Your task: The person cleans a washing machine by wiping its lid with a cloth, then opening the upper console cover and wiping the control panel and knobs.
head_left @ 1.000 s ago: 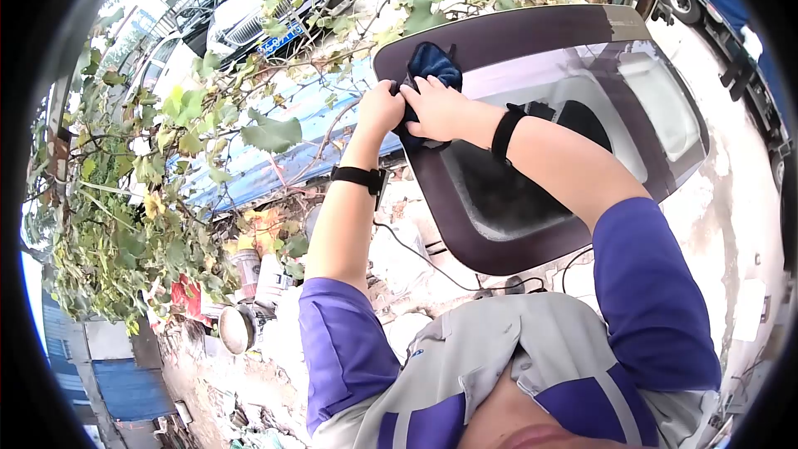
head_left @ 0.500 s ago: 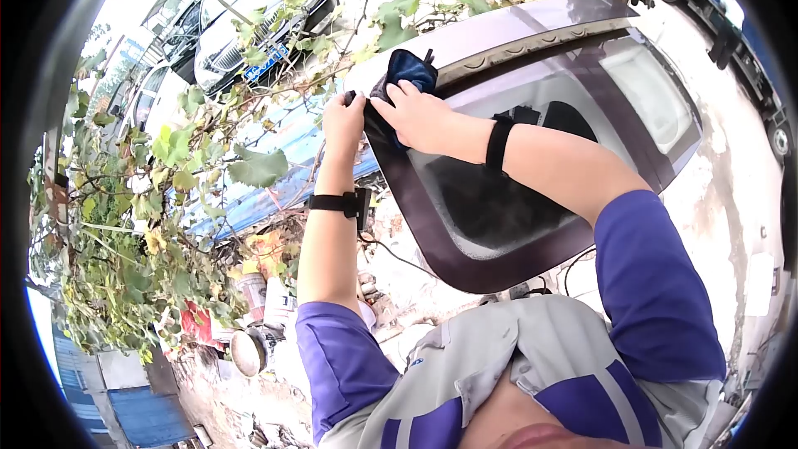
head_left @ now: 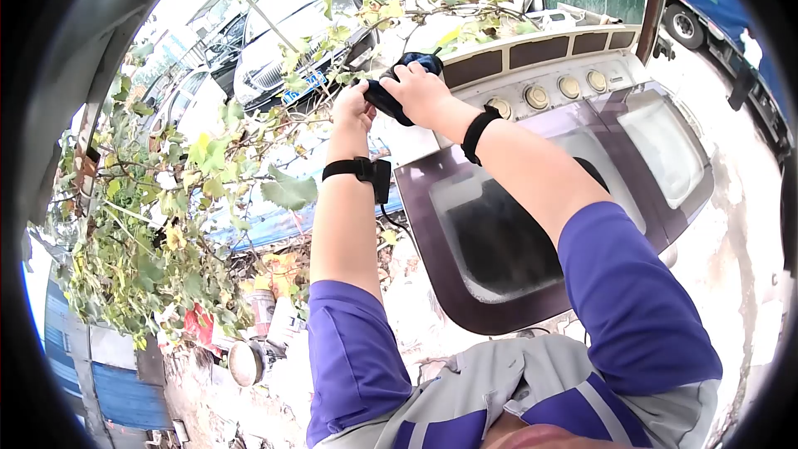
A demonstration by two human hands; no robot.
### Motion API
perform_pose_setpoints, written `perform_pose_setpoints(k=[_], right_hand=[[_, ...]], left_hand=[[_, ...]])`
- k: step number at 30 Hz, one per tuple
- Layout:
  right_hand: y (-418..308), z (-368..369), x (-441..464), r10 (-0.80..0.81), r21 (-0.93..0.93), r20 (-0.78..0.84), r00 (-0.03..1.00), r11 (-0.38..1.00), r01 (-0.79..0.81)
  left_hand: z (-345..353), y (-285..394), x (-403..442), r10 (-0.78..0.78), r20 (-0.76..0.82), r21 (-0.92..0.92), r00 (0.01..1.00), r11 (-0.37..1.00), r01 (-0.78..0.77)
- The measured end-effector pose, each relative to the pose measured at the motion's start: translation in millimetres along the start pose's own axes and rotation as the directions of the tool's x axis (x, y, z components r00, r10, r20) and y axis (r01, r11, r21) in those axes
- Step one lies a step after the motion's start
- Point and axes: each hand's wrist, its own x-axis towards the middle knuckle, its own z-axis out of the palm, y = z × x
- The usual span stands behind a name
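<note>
Hands and cloth: since the earlier frame, we had shifted from the corner of the washing machine [head_left: 474,309] to the left end of its knob panel [head_left: 622,71], whose knobs [head_left: 536,97] had come into view.
Left arm: we held it nearly straight, reaching forward, a black band [head_left: 345,168] at the wrist.
Left hand [head_left: 352,106]: our fingers were closed on the left end of the dark cloth [head_left: 385,101].
Right arm: we angled it across the washing machine toward the left.
Right hand [head_left: 418,93]: we kept it palm down, fingers bent and clamped over the cloth, just beside the left.
Dark cloth's direction: bunched, its long axis slanted from our left fingers up to the right, the blue part pointing away from us.
Dark cloth's place: we had it beside the knob panel, near the vine leaves [head_left: 341,33].
</note>
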Motion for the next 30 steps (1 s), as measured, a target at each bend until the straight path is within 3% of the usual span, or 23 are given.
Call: perform_pose_setpoints(k=[5, 9, 10, 11, 12, 13, 14, 17, 18, 20, 21, 22, 25, 27, 29, 30], right_hand=[[8.6, 2.9, -4.8, 0.108, 0.03, 0.079, 0.991, 0.993, -0.111], [1.1, -6.2, -33.1, 0.109, 0.217, 0.153, 0.982, 0.966, -0.141], [-4.3, 3.1, -40.2, 0.08, 0.242, 0.148, 0.986, 0.963, -0.115], [-10.6, 13.8, -46.1, 0.06, 0.268, 0.14, 0.988, 0.959, -0.096], [-15.3, 19.4, -52.1, -0.029, 0.358, 0.126, 0.992, 0.933, -0.018], [-24.6, 26.4, -55.7, -0.056, 0.422, 0.233, 0.971, 0.905, -0.049], [-33.1, 32.7, -59.7, -0.062, 0.383, 0.259, 0.964, 0.923, -0.044], [-39.8, 33.4, -62.7, -0.04, 0.319, 0.306, 0.951, 0.946, -0.063], [-33.2, 31.4, -63.4, -0.034, 0.288, 0.327, 0.944, 0.955, -0.066], [-19.2, 16.4, -65.9, 0.037, 0.227, 0.43, 0.902, 0.962, -0.148], [-13.0, 5.2, -66.9, 0.095, 0.188, 0.507, 0.857, 0.958, -0.217], [-5.9, 3.7, -72.1, 0.073, 0.149, 0.513, 0.855, 0.974, -0.172], [-0.2, -1.4, -83.4, 0.048, 0.091, 0.545, 0.837, 0.989, -0.116], [8.1, -9.3, -79.6, -0.138, 0.298, 0.595, 0.792, 0.953, -0.057], [12.3, -1.5, -75.0, -0.212, 0.37, 0.589, 0.78, 0.929, -0.026], [8.6, 3.5, -74.9, -0.169, 0.351, 0.562, 0.81, 0.935, -0.048]], left_hand=[[4.5, -10.9, -20.1, 0.093, 0.004, 0.033, 0.996, 0.995, -0.093], [-20.6, -44.1, -37.3, 0.188, 0.091, 0.204, 0.978, 0.958, -0.203], [-25.3, -53.6, -47.7, 0.292, 0.069, 0.243, 0.954, 0.922, -0.3], [-37.4, -63.0, -47.4, 0.403, 0.158, 0.457, 0.901, 0.779, -0.429], [-41.0, -68.8, -56.1, 0.498, 0.214, 0.675, 0.841, 0.547, -0.496], [-44.5, -74.2, -64.3, 0.563, 0.302, 0.822, 0.77, 0.256, -0.509], [-45.6, -78.4, -70.7, 0.44, 0.317, 0.806, 0.84, 0.341, -0.483], [-51.1, -96.3, -63.8, 0.454, 0.419, 0.789, 0.786, 0.246, -0.563], [-49.8, -102.1, -61.6, 0.446, 0.49, 0.794, 0.749, 0.125, -0.594], [-30.4, -101.4, -95.7, 0.35, 0.504, 0.828, 0.79, 0.066, -0.557], [-21.6, -100.2, -115.0, 0.338, 0.571, 0.793, 0.748, 0.009, -0.61], [-12.4, -100.3, -133.6, 0.318, 0.582, 0.79, 0.748, -0.003, -0.613], [-10.0, -118.0, -142.7, 0.426, 0.605, 0.758, 0.672, -0.053, -0.65], [-18.7, -111.6, -139.7, 0.404, 0.593, 0.763, 0.697, -0.005, -0.646], [-25.4, -106.4, -130.9, 0.412, 0.598, 0.754, 0.687, 0.0, -0.656], [-29.7, -105.9, -122.3, 0.432, 0.608, 0.745, 0.666, -0.02, -0.666]])
